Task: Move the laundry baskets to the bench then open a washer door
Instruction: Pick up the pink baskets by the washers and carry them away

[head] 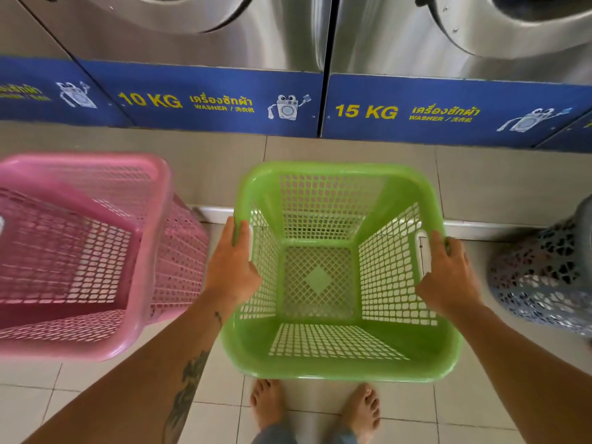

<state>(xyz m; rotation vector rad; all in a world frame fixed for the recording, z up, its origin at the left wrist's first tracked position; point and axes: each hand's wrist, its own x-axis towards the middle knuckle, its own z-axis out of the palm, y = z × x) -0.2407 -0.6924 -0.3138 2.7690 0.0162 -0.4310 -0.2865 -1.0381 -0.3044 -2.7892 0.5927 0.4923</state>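
— Left hand (232, 267) and right hand (448, 274): how are they set?

— Each is clamped on a side rim of the green basket (339, 363), held between them.

— Handling?

— Judged empty, light, stiff; best gripped at the handle slots. A pink basket (96, 251) is seen beyond the left hand.

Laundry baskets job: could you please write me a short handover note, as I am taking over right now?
Left hand: shut on the left rim of the green basket.
Right hand: shut on its right rim, fingers at the handle slot.
The green basket is empty, in front of the 10 KG and 15 KG washers.
The pink basket sits to its left, untouched; a grey basket is at the right edge.
Done: green basket gripped. No bench is in view.
Left: carry the baskets to the bench, then open a washer door.
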